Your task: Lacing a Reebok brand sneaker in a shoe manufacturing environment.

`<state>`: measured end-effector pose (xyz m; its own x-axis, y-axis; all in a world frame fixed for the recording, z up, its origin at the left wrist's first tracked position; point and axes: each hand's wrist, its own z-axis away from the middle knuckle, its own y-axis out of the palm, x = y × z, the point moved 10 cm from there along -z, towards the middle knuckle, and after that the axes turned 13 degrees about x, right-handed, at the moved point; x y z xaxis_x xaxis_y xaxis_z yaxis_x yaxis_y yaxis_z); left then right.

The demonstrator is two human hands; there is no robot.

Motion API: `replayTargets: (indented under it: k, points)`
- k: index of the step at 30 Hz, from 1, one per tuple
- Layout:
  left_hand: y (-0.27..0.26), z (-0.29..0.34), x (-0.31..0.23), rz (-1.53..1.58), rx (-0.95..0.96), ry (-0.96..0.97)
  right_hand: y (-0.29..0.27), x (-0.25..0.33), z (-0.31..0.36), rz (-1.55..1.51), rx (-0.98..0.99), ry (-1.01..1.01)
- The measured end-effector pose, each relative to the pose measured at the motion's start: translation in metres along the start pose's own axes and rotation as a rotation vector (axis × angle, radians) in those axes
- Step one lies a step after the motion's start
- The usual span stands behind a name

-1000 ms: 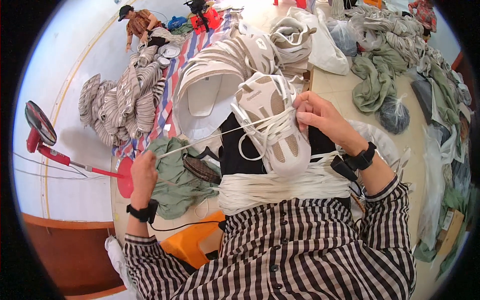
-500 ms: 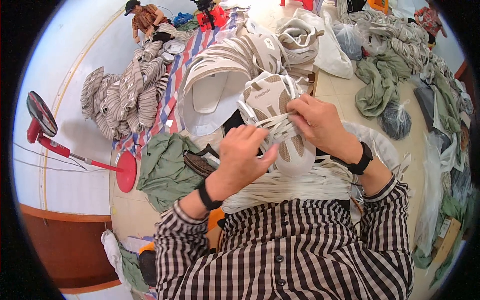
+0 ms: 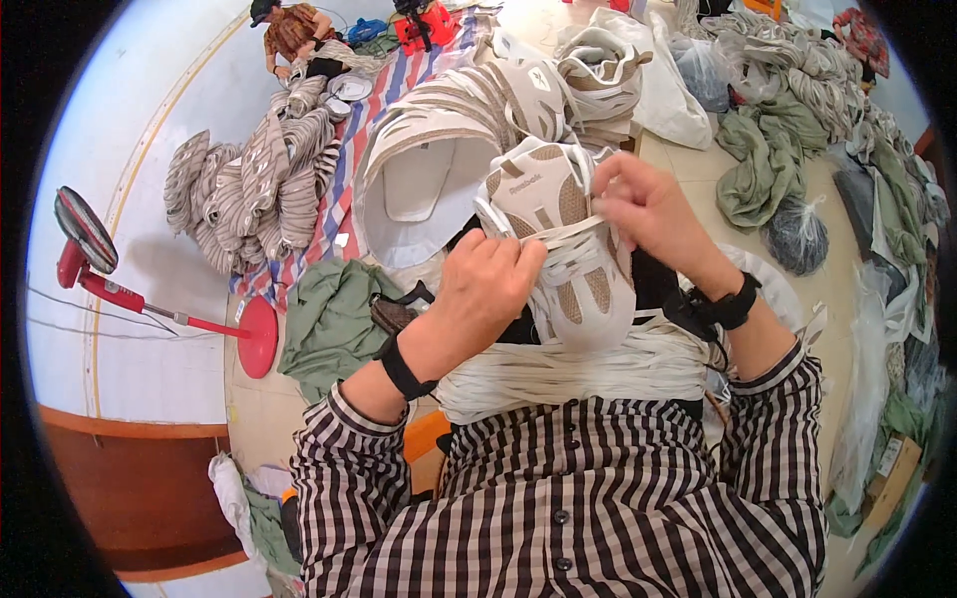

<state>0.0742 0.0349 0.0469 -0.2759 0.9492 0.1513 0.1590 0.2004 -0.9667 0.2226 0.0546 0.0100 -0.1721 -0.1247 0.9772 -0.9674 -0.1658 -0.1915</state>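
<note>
A beige and white sneaker upper (image 3: 590,289) with tan mesh panels lies before me, toe toward my body and tongue pointing away. Flat white shoelace (image 3: 570,237) crosses its middle. My left hand (image 3: 488,284) is closed at the upper's left side, its fingertips pinching the lace. Above the right edge, my right hand (image 3: 643,204) pinches the lace between thumb and curled fingers, slightly blurred. The lace runs between both hands over the eyelets. Beneath the toe, across my lap, rests a thick bundle of white shoelaces (image 3: 578,369).
Nested sneaker uppers (image 3: 439,135) lie just beyond, with another upper (image 3: 603,70) behind. A pile of uppers (image 3: 254,189) is at left beside a red fan (image 3: 257,334). Green cloth (image 3: 334,324) lies near my left arm. A person (image 3: 294,35) sits at the far left.
My right hand has moved up and to the right, away from the upper. My left hand's fingers have closed at its left side, and the lace lies straighter between the hands.
</note>
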Motion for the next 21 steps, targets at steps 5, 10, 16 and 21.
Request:
replayTargets:
  k: [5,10,16,21]
  points:
    - [0.003,0.011,-0.009,-0.003,-0.164,-0.024,-0.075,-0.016,0.035,-0.394,-0.256,-0.078]
    - [-0.003,0.015,-0.007,0.062,-0.371,-0.118,-0.16,-0.029,0.089,-0.512,-0.476,-0.098]
    - [-0.014,0.024,0.002,0.553,-0.509,-0.198,-0.205,-0.012,0.126,-0.66,-0.569,-0.232]
    - [-0.008,0.005,0.006,0.632,-0.323,-0.23,-0.209,0.005,0.111,-0.695,-0.531,-0.289]
